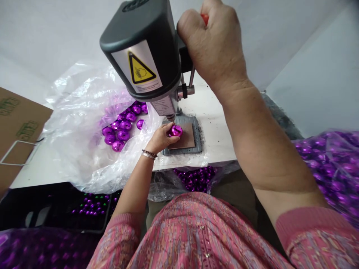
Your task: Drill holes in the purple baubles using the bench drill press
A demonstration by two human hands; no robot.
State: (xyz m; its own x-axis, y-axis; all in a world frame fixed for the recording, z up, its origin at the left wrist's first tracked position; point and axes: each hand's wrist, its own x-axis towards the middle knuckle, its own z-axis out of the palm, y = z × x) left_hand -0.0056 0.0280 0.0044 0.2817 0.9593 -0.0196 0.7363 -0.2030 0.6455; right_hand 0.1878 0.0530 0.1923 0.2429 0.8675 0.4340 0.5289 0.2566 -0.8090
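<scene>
My left hand point(162, 138) pinches a shiny purple ball point(176, 130) with mirror-like facets. It holds the ball over a brown board point(185, 137) on the grey base point(198, 140) of a bench drill press point(140, 56). The press's chuck is just above the ball; whether a bit touches it, I cannot tell. High at the right of the machine, my right hand point(215, 41) is wrapped round the feed handle, whose red end point(205, 18) shows between the fingers.
Several purple balls point(123, 129) lie in a clear plastic bag point(84, 157) left of the press. A cardboard box point(19, 130) stands far left, above a black crate point(64, 205). More purple balls fill bags at the right point(331, 164) and below the table edge point(196, 179).
</scene>
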